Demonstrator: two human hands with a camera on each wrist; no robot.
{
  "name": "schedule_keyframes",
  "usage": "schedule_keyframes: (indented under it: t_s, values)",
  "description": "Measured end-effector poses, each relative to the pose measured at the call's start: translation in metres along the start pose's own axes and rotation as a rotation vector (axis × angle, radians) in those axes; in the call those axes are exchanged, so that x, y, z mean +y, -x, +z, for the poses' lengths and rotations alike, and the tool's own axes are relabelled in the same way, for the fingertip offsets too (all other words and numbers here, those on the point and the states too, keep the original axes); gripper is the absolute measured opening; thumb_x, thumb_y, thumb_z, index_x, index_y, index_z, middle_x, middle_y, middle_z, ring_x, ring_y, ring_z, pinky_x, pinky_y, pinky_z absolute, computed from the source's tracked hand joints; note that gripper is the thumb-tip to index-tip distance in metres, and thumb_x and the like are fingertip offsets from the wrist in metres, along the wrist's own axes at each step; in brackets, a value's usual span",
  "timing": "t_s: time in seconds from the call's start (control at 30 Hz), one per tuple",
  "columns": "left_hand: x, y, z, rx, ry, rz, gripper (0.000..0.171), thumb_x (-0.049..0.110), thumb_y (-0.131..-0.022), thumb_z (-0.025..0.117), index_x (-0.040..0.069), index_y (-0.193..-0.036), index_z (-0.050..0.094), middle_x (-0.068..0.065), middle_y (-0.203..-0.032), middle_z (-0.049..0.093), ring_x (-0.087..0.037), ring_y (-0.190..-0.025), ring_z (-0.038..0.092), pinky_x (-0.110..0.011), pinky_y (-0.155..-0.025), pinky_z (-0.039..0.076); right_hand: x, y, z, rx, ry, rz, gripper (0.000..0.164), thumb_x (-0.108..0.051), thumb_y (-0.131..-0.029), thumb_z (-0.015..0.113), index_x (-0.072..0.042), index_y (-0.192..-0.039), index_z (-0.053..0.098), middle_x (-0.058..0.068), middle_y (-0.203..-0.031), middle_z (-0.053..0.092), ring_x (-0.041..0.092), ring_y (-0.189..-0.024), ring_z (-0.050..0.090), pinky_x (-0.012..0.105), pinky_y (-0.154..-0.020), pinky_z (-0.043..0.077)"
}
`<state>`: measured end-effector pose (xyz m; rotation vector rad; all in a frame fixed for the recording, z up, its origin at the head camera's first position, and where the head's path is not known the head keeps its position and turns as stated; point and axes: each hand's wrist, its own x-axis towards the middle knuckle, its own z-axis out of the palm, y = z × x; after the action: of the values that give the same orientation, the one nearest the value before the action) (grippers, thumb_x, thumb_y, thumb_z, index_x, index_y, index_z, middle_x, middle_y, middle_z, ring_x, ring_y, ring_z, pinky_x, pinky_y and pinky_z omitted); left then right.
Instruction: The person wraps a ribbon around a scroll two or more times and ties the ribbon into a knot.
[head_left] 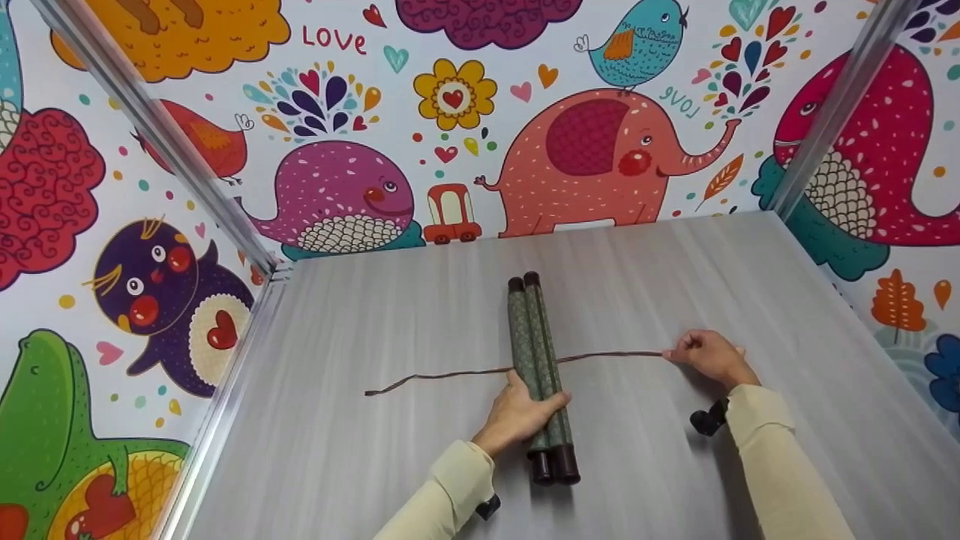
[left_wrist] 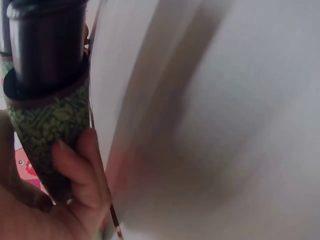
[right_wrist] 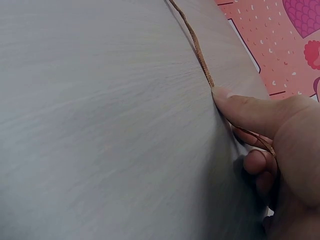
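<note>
A hanging scroll (head_left: pixel 534 337), rolled from both ends into two green patterned rolls with dark knobs, lies lengthwise on the table. My left hand (head_left: pixel 516 412) grips its near half, thumb on one side and fingers on the other. In the left wrist view the patterned roll (left_wrist: pixel 47 125) and its dark knob (left_wrist: pixel 47 50) sit close above the fingers. A thin brown cord (head_left: pixel 611 355) passes across beneath the scroll, its loose end out to the left. My right hand (head_left: pixel 709 356) pinches the cord's right part; the right wrist view shows the cord (right_wrist: pixel 200 55) between thumb and fingers.
The grey wood-grain table (head_left: pixel 360 465) spreads around both hands. Behind it stands a wall with cartoon animals (head_left: pixel 585 165). Metal posts (head_left: pixel 172 150) rise at the table's left and right back corners. Small black devices (head_left: pixel 709 418) hang at both wrists.
</note>
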<state>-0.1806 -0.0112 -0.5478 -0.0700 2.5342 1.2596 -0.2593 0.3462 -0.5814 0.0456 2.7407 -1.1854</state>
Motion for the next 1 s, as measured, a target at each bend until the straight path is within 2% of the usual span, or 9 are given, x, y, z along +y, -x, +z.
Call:
schedule_keyframes:
  t_s: [0.2,0.53,0.67,1.0]
  values:
    - [0.004,-0.002,0.011,0.021,-0.088,0.002,0.113,0.064,-0.082,0.067,-0.008,-0.153,0.016,-0.034,-0.145,0.040,-0.045,-0.125,0.052,-0.053,-0.099,0.045,0.000,0.001,-0.001,0.002,-0.008,0.000,0.031,-0.033,-0.086,0.077,-0.008,-0.075,0.061,-0.004,-0.072,0.057,0.023,-0.077,0.048,0.067,-0.093,0.008]
    - [0.006,-0.004,0.028,0.076,-0.225,0.018,0.115,0.055,-0.081,0.073,-0.008,-0.155,0.011,-0.039,-0.146,0.036,-0.045,-0.118,0.057,-0.050,-0.093,0.050,0.000,0.000,0.001,0.020,0.010,-0.013,0.032,-0.034,-0.084,0.078,-0.009,-0.074,0.060,-0.004,-0.068,0.055,0.022,-0.072,0.048,0.054,-0.084,0.014]
    - [0.007,-0.004,0.031,0.096,-0.245,0.018,0.116,0.054,-0.080,0.075,-0.007,-0.155,0.011,-0.040,-0.145,0.037,-0.045,-0.118,0.057,-0.050,-0.092,0.051,-0.001,0.000,0.001,0.008,0.015,-0.009,0.033,-0.035,-0.085,0.077,-0.009,-0.076,0.061,-0.003,-0.070,0.056,0.022,-0.074,0.048,0.053,-0.083,0.015]
    - [0.007,-0.005,0.035,0.107,-0.261,0.018,0.117,0.054,-0.080,0.074,-0.006,-0.156,0.009,-0.039,-0.145,0.037,-0.044,-0.117,0.057,-0.048,-0.090,0.052,-0.001,0.000,0.000,0.001,0.013,0.007,0.031,-0.035,-0.085,0.077,-0.010,-0.076,0.060,-0.003,-0.070,0.055,0.023,-0.076,0.048,0.064,-0.091,0.011]
